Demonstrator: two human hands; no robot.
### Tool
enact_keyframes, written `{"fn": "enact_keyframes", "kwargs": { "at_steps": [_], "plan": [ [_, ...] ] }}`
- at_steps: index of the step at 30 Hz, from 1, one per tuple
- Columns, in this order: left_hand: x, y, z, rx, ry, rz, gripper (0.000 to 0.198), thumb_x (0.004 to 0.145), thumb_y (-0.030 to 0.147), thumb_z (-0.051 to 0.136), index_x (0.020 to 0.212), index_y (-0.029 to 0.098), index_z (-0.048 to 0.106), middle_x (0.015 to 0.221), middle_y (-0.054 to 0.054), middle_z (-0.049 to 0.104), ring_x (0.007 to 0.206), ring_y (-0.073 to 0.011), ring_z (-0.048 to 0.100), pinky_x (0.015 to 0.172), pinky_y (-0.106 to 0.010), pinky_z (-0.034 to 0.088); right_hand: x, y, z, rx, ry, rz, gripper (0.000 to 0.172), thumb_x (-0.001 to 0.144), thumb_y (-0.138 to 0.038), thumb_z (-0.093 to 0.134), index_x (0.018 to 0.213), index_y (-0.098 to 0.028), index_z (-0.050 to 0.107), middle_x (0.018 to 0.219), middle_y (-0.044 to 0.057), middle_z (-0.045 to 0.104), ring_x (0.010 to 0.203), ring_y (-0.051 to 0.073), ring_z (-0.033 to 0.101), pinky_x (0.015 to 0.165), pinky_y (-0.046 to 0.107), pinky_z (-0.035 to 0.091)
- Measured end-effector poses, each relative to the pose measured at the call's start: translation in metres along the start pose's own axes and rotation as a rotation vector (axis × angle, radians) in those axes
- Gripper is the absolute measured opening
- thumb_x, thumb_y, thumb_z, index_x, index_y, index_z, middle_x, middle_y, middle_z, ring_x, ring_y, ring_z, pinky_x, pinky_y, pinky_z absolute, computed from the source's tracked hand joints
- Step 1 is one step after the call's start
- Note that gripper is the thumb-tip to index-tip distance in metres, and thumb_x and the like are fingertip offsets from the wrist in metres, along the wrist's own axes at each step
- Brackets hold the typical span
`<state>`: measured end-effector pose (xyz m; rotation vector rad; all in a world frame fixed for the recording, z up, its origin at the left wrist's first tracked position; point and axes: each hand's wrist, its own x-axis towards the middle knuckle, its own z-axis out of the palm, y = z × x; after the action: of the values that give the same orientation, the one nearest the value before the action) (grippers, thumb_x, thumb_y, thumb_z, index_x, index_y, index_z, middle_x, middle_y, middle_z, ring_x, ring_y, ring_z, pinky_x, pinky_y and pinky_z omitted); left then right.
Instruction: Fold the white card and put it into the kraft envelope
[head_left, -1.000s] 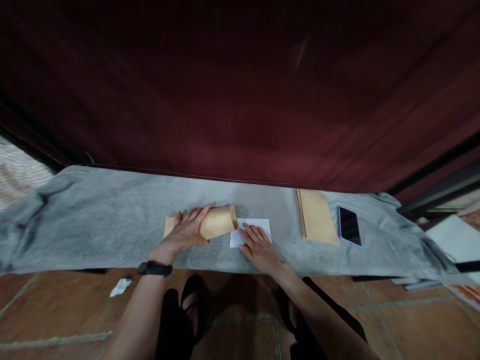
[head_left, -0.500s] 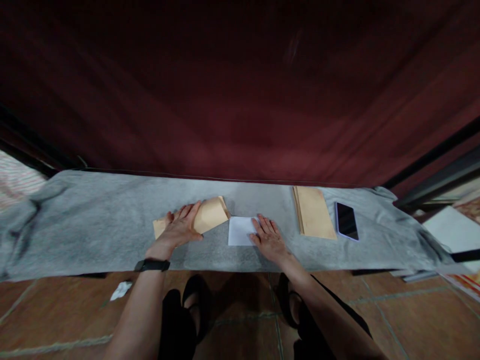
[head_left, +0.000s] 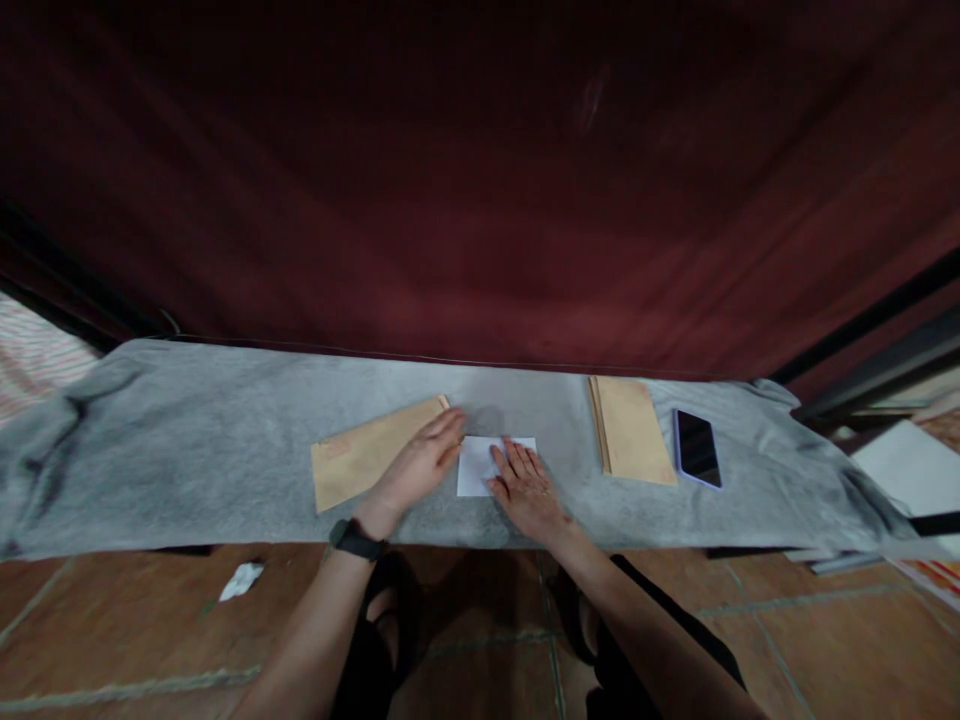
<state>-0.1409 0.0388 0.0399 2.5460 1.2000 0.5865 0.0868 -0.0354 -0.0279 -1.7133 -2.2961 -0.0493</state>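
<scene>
On the grey cloth [head_left: 187, 450]: brown envelope [head_left: 360, 462], bowed up a moment ago, now flat under open left hand [head_left: 420, 465]; right hand [head_left: 525, 485] spread, gripping nothing, pressing white paper [head_left: 474, 462].

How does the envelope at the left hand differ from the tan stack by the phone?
The envelope lies slanted, a single piece; the stack sits squarer, several layered edges showing. The left hand touches the envelope's right end; the stack is untouched, beside the phone. Both are tan, flat on the grey cloth.
</scene>
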Motion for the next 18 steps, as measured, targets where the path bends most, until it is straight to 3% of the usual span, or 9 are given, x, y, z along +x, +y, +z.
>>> {"fn": "enact_keyframes", "kwargs": {
  "at_steps": [2, 4, 7, 12, 18],
  "plan": [
    [0.002, 0.027, 0.025, 0.033, -0.109, 0.078, 0.050, 0.101, 0.031, 0.036, 0.149, 0.017, 0.040, 0.155, -0.010, 0.042, 0.144, -0.0189, 0.037, 0.119, -0.037, 0.031, 0.000, 0.002, 0.000, -0.008, 0.000, -0.009, 0.055, 0.103, -0.041, 0.036, 0.153, -0.017, 0.035, 0.160, 0.013, 0.029, 0.147, 0.026, 0.032, 0.120, 0.045, 0.026],
    [-0.001, 0.045, 0.049, 0.109, -0.176, 0.052, 0.056, 0.101, 0.036, 0.039, 0.151, 0.011, 0.036, 0.156, -0.015, 0.039, 0.145, -0.0223, 0.035, 0.119, -0.040, 0.029, -0.001, 0.005, -0.001, -0.020, -0.002, -0.014, 0.053, 0.103, -0.037, 0.034, 0.152, -0.016, 0.037, 0.160, 0.012, 0.030, 0.147, 0.025, 0.032, 0.120, 0.044, 0.025],
    [-0.012, 0.054, 0.071, 0.213, -0.165, 0.007, 0.063, 0.100, 0.044, 0.041, 0.151, 0.010, 0.035, 0.158, -0.017, 0.033, 0.148, -0.0258, 0.027, 0.121, -0.043, 0.023, -0.004, 0.011, -0.002, -0.040, -0.019, 0.001, 0.051, 0.104, -0.034, 0.030, 0.152, -0.017, 0.035, 0.160, 0.011, 0.030, 0.148, 0.023, 0.030, 0.120, 0.044, 0.024],
    [-0.025, 0.052, 0.077, 0.274, -0.104, -0.011, 0.059, 0.102, 0.045, 0.037, 0.153, 0.015, 0.034, 0.160, -0.013, 0.032, 0.150, -0.0247, 0.022, 0.123, -0.044, 0.018, -0.008, 0.022, -0.006, -0.073, -0.097, 0.050, 0.053, 0.105, -0.034, 0.026, 0.154, -0.016, 0.030, 0.161, 0.010, 0.028, 0.149, 0.023, 0.027, 0.120, 0.046, 0.022],
    [-0.028, 0.057, 0.075, 0.297, -0.116, -0.062, 0.064, 0.100, 0.049, 0.039, 0.152, 0.012, 0.034, 0.160, -0.017, 0.030, 0.150, -0.0267, 0.023, 0.122, -0.045, 0.018, -0.016, 0.036, -0.006, -0.065, -0.107, 0.111, 0.059, 0.104, -0.040, 0.023, 0.156, -0.012, 0.024, 0.161, 0.010, 0.027, 0.148, 0.024, 0.027, 0.121, 0.044, 0.021]
  ]
}}
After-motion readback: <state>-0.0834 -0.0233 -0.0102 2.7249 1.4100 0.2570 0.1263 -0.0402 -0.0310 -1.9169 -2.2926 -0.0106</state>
